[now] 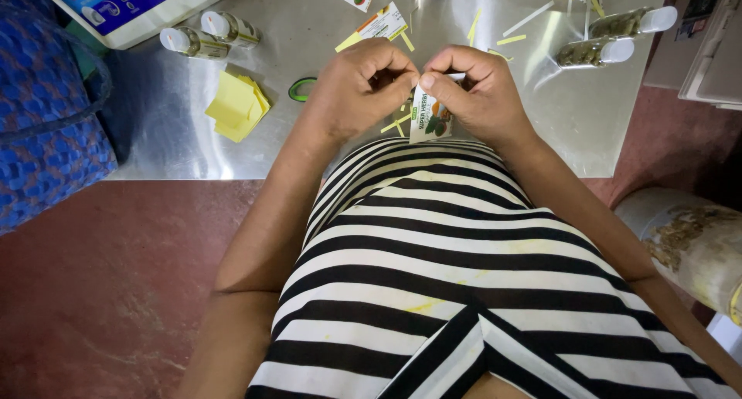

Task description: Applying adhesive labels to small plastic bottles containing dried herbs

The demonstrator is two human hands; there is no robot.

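Pinching the small printed label (430, 114) between both hands, we held it upright over the worktop (170, 128) edge, left hand (362, 82) and right hand (473, 86) meeting at its top.

Table (185, 128) is brushed sheet metal, semi-glossy with soft reflections. Label (430, 114) pinched between both hands is glossy printed paper; yellow strips (511, 39) and the yellow pad (236, 105) are matt paper. Bottles (210, 34) look like clear plastic with smooth white caps. Striped top (433, 275) is matt knit cloth. Floor (100, 291) is dull red, slightly rough.
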